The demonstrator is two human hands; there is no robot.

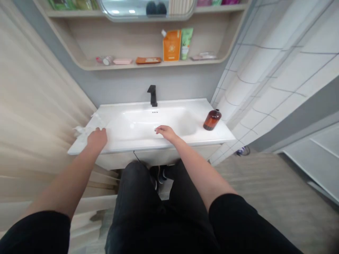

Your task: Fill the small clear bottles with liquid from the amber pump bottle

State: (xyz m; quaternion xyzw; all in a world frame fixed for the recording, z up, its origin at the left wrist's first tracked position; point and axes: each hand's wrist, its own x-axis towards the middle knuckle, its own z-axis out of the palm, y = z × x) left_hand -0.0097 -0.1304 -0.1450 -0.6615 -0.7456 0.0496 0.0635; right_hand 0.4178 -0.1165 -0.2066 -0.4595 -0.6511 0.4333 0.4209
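Note:
At the left end of the white washbasin (124, 144), my left hand (97, 138) is closed, with its knuckles up, over a crumpled, whitish, see-through plastic bag (84, 129). Its fingertips are partly hidden. My right hand (166, 132) hovers over the front of the basin bowl, thumb and fingers pinched together. Something tiny and dark shows at those fingertips, too small to name. On the right side of the counter stands a brown see-through bottle (211, 121) with liquid in its lower part and a dark neck; neither hand touches it.
A black faucet (153, 96) rises behind the bowl. Above it, a wall shelf (116, 67) holds an orange pouch (172, 46), a green tube (186, 44) and several small items. A beige curtain (34, 106) hangs at the left; a white tiled column (246, 74) borders the right.

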